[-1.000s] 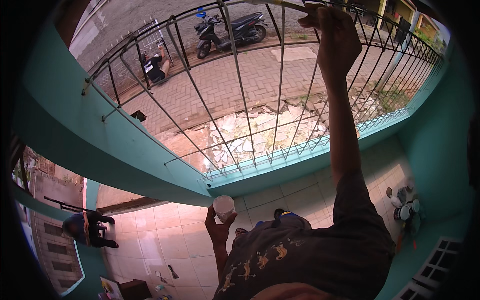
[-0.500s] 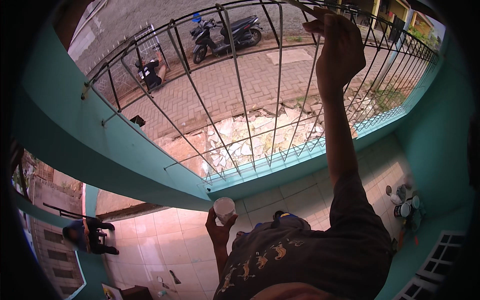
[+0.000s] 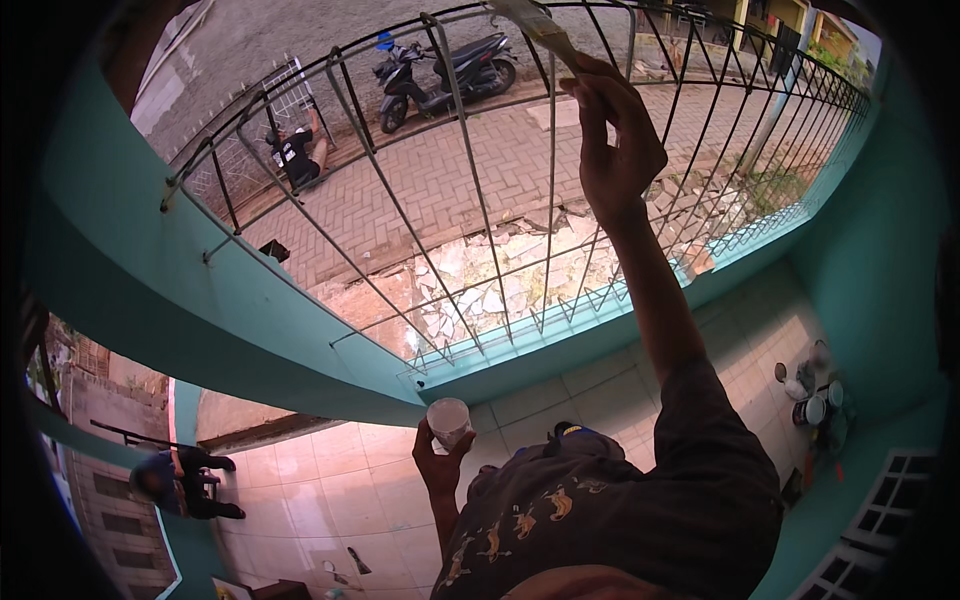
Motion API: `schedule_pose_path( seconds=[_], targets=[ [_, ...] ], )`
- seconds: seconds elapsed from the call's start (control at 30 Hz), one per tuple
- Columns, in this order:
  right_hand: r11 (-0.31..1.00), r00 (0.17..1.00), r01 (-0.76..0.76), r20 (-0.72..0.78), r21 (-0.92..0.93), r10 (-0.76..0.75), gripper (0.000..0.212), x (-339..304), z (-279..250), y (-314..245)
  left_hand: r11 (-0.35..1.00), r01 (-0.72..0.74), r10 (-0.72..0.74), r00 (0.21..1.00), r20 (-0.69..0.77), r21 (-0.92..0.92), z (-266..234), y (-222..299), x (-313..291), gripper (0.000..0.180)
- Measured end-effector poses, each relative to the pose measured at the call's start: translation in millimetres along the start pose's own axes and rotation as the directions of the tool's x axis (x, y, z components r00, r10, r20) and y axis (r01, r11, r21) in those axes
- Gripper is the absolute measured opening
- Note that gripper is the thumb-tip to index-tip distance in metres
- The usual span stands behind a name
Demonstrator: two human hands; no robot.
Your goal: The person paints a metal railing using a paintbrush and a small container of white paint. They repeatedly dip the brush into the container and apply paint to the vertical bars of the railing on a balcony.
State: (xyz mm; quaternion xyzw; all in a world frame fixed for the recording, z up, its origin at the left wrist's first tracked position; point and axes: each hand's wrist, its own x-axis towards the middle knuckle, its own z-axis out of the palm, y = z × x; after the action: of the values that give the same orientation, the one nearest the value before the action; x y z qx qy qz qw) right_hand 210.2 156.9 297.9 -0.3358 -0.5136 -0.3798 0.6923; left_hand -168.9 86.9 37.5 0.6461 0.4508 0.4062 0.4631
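Observation:
My right hand (image 3: 620, 145) is raised at the upper middle, fingers closed on a flat paintbrush (image 3: 547, 32). The brush slants up and left to the top of a metal bar grille (image 3: 484, 190); I cannot tell whether its bristles touch a bar. Some of the grille's upper bars look black, while lower ones look bare grey-brown. Low in front of my body, my left hand (image 3: 437, 468) grips a small translucent plastic cup (image 3: 448, 416). The cup's contents are hard to make out.
A teal wall ledge (image 3: 560, 345) runs under the grille. Outside are broken tiles (image 3: 490, 280), a parked motorbike (image 3: 445, 80) and a crouching person (image 3: 295, 155). Another person (image 3: 185, 480) sits at the lower left. Paint cans (image 3: 812, 410) stand by the right wall; a scraper (image 3: 358, 560) lies on the tiled floor.
My right hand has moved left and slightly down along the grille, bringing more of the paintbrush into sight. My left hand keeps the cup in nearly the same place.

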Motion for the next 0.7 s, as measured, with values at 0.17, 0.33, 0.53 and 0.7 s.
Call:
schedule_pose_path(
  seconds=[0.17, 0.33, 0.53, 0.7],
  targets=[
    [0.991, 0.997, 0.003, 0.080, -0.132, 0.008, 0.019, -14.6, -2.1, -4.8, 1.000, -0.014, 0.014, 1.000, 0.005, 0.027, -1.2, -3.1, 2.0, 0.064],
    [0.996, 1.000, -0.013, 0.018, -0.091, 0.015, 0.018, -10.1, -2.1, -11.2, 0.999, 0.025, -0.026, 0.999, -0.021, -0.020, -2.5, -7.6, 0.3, 0.065],
    [0.992, 0.998, -0.055, 0.018, -0.114, 0.057, 0.017, -19.5, -1.8, -11.1, 0.999, 0.020, -0.020, 1.000, -0.003, -0.033, -3.9, -5.2, 2.3, 0.065],
    [0.990, 0.999, -0.047, 0.005, -0.131, 0.048, 0.017, -16.9, 3.9, -4.0, 0.999, 0.031, -0.031, 1.000, -0.004, -0.026, -6.2, -11.7, 0.5, 0.065]
  ],
)
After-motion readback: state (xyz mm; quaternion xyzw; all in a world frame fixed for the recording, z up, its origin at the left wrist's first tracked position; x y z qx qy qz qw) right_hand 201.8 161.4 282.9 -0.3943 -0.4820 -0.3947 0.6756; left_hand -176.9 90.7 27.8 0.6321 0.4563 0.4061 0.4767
